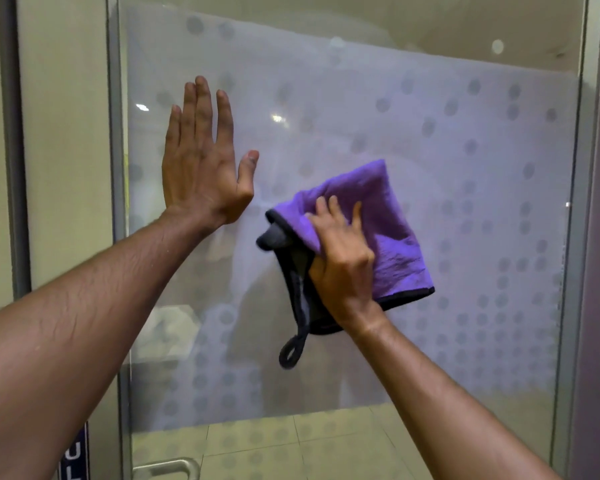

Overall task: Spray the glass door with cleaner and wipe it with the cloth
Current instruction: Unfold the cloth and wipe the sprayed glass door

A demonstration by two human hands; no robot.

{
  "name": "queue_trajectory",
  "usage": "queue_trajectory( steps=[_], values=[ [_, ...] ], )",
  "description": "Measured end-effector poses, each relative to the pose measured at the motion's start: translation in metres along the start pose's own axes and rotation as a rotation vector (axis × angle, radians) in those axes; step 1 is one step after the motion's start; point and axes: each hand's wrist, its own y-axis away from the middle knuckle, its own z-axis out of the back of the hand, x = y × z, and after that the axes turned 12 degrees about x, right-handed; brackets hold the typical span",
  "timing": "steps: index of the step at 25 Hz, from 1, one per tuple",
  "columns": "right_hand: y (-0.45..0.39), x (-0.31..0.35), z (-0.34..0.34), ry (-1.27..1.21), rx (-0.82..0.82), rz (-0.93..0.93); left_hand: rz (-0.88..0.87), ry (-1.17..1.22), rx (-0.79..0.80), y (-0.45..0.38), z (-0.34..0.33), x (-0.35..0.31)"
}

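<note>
The glass door (430, 133) fills the view, frosted with a pattern of grey dots. My left hand (201, 161) lies flat against the glass at the left, fingers straight and pointing up. A purple cloth (385, 230) with a dark edge and a hanging loop is spread on the glass at the centre. My right hand (340, 258) presses the cloth to the door, its fingers bunching a fold of the fabric. No spray bottle is in view.
A metal door frame (115, 202) runs down the left and another frame (582, 237) down the right. A metal door handle (167, 467) shows at the bottom left, beside a dark sign strip (73, 455). Tiled floor shows through the clear lower glass.
</note>
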Motion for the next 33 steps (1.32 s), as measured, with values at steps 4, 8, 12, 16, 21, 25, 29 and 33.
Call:
queue_trajectory(
  steps=[4, 8, 12, 16, 21, 25, 29, 33],
  values=[
    [-0.007, 0.002, -0.006, 0.006, -0.026, 0.041, -0.011, 0.004, -0.017, 0.000, 0.000, -0.001],
    [-0.052, 0.006, -0.014, 0.012, -0.045, -0.015, -0.028, 0.000, -0.026, 0.000, 0.000, 0.002],
    [-0.094, -0.003, -0.011, 0.028, -0.059, -0.093, -0.043, 0.002, -0.034, 0.000, -0.003, 0.003],
    [-0.110, -0.018, 0.005, 0.087, -0.140, -0.201, -0.040, 0.011, -0.019, 0.000, 0.000, 0.006],
    [-0.087, -0.048, 0.031, 0.141, -0.156, -0.431, -0.034, -0.008, -0.016, 0.002, 0.000, 0.004],
    [-0.037, -0.064, 0.045, 0.130, -0.101, -0.605, -0.023, -0.001, -0.007, 0.002, 0.001, 0.003],
    [-0.008, -0.047, 0.036, 0.094, -0.152, -0.639, -0.017, 0.001, -0.007, 0.002, 0.000, 0.001],
    [0.005, -0.007, 0.020, 0.046, -0.117, -0.532, -0.006, 0.001, 0.005, 0.003, 0.001, 0.001]
  ],
)
